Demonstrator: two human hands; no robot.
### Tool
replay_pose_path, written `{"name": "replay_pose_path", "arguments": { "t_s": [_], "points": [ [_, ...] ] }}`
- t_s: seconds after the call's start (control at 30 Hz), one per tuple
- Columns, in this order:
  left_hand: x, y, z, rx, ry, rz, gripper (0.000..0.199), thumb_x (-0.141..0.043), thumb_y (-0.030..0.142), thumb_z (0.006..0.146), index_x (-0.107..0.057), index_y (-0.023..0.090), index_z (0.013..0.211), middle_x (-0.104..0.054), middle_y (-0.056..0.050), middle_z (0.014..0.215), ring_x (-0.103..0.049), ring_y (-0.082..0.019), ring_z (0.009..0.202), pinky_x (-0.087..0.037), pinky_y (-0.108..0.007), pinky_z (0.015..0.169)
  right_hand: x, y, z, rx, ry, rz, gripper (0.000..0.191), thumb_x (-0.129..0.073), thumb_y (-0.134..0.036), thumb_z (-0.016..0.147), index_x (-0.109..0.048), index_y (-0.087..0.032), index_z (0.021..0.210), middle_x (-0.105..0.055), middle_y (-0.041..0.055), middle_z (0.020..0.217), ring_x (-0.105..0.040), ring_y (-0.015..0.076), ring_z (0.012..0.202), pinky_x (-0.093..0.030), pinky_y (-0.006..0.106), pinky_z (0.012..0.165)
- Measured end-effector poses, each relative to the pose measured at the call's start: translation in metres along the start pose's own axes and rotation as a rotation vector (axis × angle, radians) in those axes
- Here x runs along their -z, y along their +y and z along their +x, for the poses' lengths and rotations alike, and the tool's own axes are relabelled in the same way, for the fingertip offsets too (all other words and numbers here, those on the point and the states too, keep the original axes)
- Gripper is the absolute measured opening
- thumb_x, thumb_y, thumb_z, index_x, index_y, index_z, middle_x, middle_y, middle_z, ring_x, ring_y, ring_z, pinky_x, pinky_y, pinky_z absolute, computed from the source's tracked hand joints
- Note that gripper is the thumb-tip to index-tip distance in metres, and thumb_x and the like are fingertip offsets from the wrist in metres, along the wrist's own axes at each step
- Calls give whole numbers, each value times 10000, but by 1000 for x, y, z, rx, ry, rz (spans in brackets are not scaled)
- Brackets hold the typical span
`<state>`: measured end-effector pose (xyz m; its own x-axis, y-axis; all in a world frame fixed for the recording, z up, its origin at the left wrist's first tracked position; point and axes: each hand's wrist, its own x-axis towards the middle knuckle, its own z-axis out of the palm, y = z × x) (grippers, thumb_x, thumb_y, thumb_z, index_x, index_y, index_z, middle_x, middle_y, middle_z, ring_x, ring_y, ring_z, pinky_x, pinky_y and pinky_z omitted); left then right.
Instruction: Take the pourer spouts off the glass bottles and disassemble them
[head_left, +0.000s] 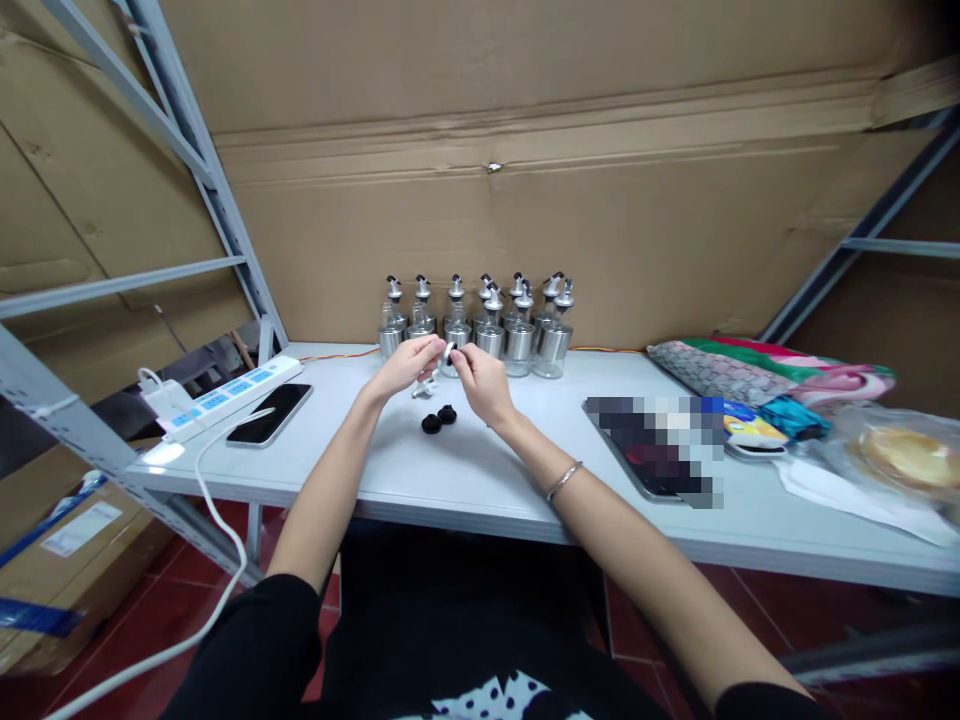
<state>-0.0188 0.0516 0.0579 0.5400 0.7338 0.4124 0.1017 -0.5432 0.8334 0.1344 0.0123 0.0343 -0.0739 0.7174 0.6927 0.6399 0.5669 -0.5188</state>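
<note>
My left hand [411, 366] and my right hand [486, 380] meet above the table, fingertips pinched on a small round black-and-silver pourer part [450, 353]. Fingers cover much of it. Just under my left hand lies a silvery pourer spout [424, 389], partly hidden. Closer to me, two black rubber stoppers [431, 424] rest side by side on the tabletop. Behind my hands stand several glass oil bottles with steel sleeves [553, 348]. Many carry silver-and-black pourers; some front bottles at the left show bare glass necks.
On the white table [465, 480], a black phone [270, 415] and power strip [240, 395] with a white cable lie left. To the right are a partly blurred tablet [637, 450], a patterned cloth bag [750, 370] and plastic-wrapped food [911, 455]. Cardboard [420, 220] stands behind.
</note>
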Motion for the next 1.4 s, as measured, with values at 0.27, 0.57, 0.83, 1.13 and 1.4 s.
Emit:
{"name": "replay_pose_path", "arguments": {
  "t_s": [0.27, 0.57, 0.83, 1.13, 1.4],
  "points": [
    [10, -8, 4, 98, 13, -42, 584, -551, 725, 700, -353, 184, 606, -231, 85, 504, -201, -29, 421, -178, -182, 376, -2, 11, 5, 200, -12, -142, 315, -399, -399, 936, -600, -176, 840, -641, 68, 776, -564, 170, 694, -371, 269, 649],
    [13, -9, 5, 216, 41, -88, 503, -529, 594, 813, -362, 178, 584, -221, 89, 467, -199, -28, 390, -162, -180, 367, 5, 13, 6, 343, 12, -269, 257, -469, -371, 919, -622, -165, 904, -682, 75, 831, -615, 181, 746, -396, 271, 619],
    [16, -8, 2, 237, 47, -94, 496, -499, 557, 852, -359, 173, 571, -223, 88, 461, -199, -25, 385, -178, -170, 363, 9, 12, 5, 394, 19, -276, 208, -501, -345, 901, -621, -175, 914, -675, 80, 859, -614, 191, 799, -410, 276, 631],
    [-17, -11, 2, 47, 195, -59, 445, -465, 532, 882, -384, 172, 633, -327, 75, 498, -329, -38, 389, -293, -173, 380, 24, 21, 7, 386, 69, -195, 127, -546, -187, 825, -612, -188, 934, -626, 70, 924, -580, 185, 852, -445, 268, 683],
    [-16, -9, 3, 207, 160, -152, 456, -454, 503, 898, -359, 177, 594, -253, 104, 415, -248, -25, 323, -226, -163, 338, 19, 19, 9, 373, 37, -121, 46, -551, -164, 763, -553, -209, 772, -540, 39, 817, -517, 177, 773, -415, 273, 672]
  ]
}}
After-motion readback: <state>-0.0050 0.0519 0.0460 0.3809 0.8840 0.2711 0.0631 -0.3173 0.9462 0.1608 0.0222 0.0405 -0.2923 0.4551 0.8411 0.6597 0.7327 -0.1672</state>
